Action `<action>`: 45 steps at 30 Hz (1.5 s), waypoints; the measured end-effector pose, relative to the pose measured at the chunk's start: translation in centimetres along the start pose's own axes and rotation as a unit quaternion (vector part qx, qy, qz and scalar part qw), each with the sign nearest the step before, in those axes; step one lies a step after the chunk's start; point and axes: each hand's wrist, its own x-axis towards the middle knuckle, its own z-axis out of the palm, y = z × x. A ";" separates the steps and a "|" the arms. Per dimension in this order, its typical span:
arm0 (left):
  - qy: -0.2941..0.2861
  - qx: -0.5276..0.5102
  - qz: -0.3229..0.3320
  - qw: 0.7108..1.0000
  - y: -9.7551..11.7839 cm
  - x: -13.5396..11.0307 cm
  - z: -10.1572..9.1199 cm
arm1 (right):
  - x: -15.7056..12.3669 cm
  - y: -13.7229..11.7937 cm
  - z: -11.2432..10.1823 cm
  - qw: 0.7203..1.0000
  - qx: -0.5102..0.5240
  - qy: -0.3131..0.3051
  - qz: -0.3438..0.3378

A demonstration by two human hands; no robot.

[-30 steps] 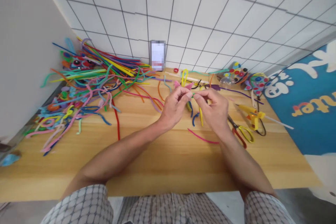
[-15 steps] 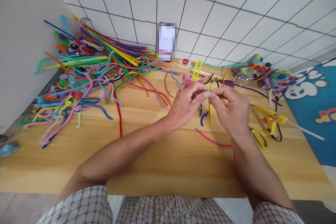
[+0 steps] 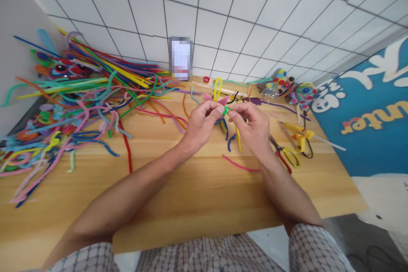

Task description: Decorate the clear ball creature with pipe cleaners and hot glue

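Note:
My left hand [image 3: 201, 124] and my right hand [image 3: 253, 124] meet over the middle of the table, fingertips pinched. Between them is a small curled piece of green pipe cleaner [image 3: 226, 111], gripped from both sides. Just behind it lies a pink pointed piece [image 3: 223, 100], partly hidden by my fingers. A yellow pipe cleaner loop [image 3: 217, 86] sticks up beyond. Below the hands are short blue pieces [image 3: 231, 143] and a yellow strip [image 3: 239, 138]. A bright pink pipe cleaner [image 3: 239, 165] lies nearer me.
Heaped pipe cleaners [image 3: 127, 74] cover the table's left side. A phone [image 3: 180, 58] leans on the tiled wall. To the right are scissors [image 3: 293, 158] with yellow and red handles, a yellow glue gun [image 3: 298, 132] and colourful decorated crafts [image 3: 304, 94].
The view has swung to the right, so things appear further left. My fingertips have moved slightly apart, and the green piece between them now shows clearly.

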 end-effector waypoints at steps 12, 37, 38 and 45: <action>0.058 -0.069 -0.061 0.994 0.4 -0.7 1.0 | -0.7 0.2 1.5 0.999 0.027 0.031 -0.027; -0.150 0.115 0.001 0.982 0.4 -3.4 2.6 | -4.3 -0.9 -5.3 0.995 -0.010 -0.096 0.011; -0.154 0.117 -0.002 0.981 0.4 -3.7 2.7 | -4.7 -1.1 -5.5 0.995 -0.004 -0.100 0.012; -0.071 0.093 -0.013 0.993 0.7 -5.7 3.6 | -7.0 -0.6 -3.6 0.998 0.059 -0.005 0.004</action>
